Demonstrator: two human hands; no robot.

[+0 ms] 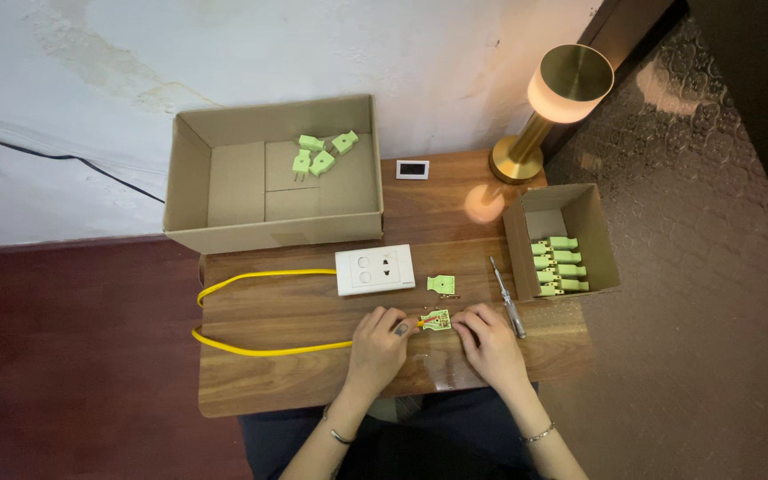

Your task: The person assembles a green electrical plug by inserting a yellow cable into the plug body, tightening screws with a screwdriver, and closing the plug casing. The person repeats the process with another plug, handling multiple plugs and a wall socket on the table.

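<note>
An opened green plug half (436, 320) with wire ends inside lies on the wooden table (268, 382), between my two hands. My left hand (380, 342) pinches its left side, where the yellow cable (260, 348) enters. My right hand (486, 342) holds its right side with the fingertips. The plug's separate green cover (441, 284) lies a little farther back. A screwdriver (508, 298) rests on the table just right of my right hand.
A white socket plate (375, 269) sits behind my hands. A large cardboard box (224, 227) at the back left holds three green plugs (320, 153). A small box (602, 258) at right holds several more. A brass lamp (551, 98) and a small white device (412, 169) stand behind.
</note>
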